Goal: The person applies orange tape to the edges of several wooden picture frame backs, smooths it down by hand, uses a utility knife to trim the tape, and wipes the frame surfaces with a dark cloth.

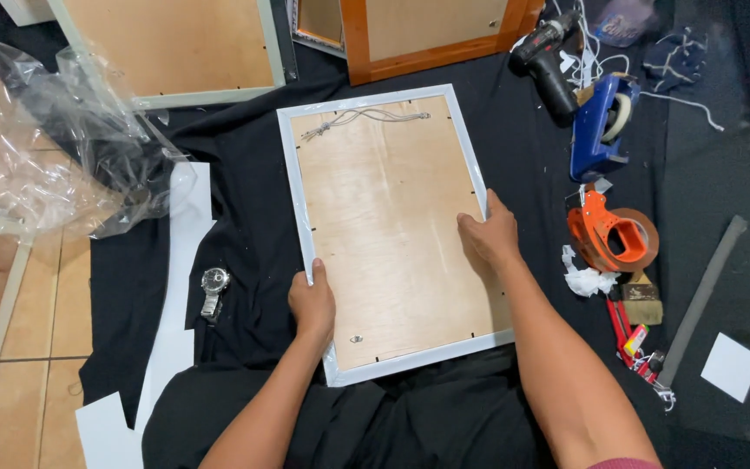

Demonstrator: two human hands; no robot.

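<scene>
A white picture frame lies face down on a black cloth, its plywood backing facing up. A hanging cord is fixed near its far edge. My left hand grips the frame's left edge near the front corner. Over on the right edge, about midway along, my right hand holds the frame, fingers resting on the backing.
Right of the frame lie a cordless drill, a blue tape dispenser, an orange tape dispenser, a brush and a grey bar. A wristwatch and crumpled plastic wrap lie left. More frames rest beyond.
</scene>
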